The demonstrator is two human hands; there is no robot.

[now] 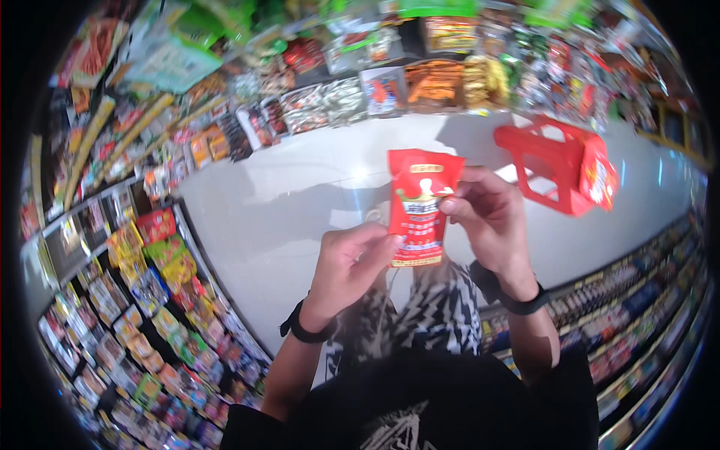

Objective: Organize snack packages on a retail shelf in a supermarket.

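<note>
A small red snack packet (419, 219) with printed writing is held up in front of my body, its printed face towards the camera. My left hand (357, 270) pinches its lower left edge between thumb and fingers. On the packet's right edge, higher up, my right hand (486, 216) grips with thumb and fingertips. Both wrists wear dark bands. To the right of my right hand, a red plastic shopping basket (523, 174) is on the pale floor, with a red and orange package (599, 183) at its right end.
Shelves of packaged snacks (332, 101) curve along the far side. A display bin of small colourful packets (140, 337) stands at the left. Shelf rows with goods (624, 326) run along the lower right. Pale tiled floor (253, 214) lies between them.
</note>
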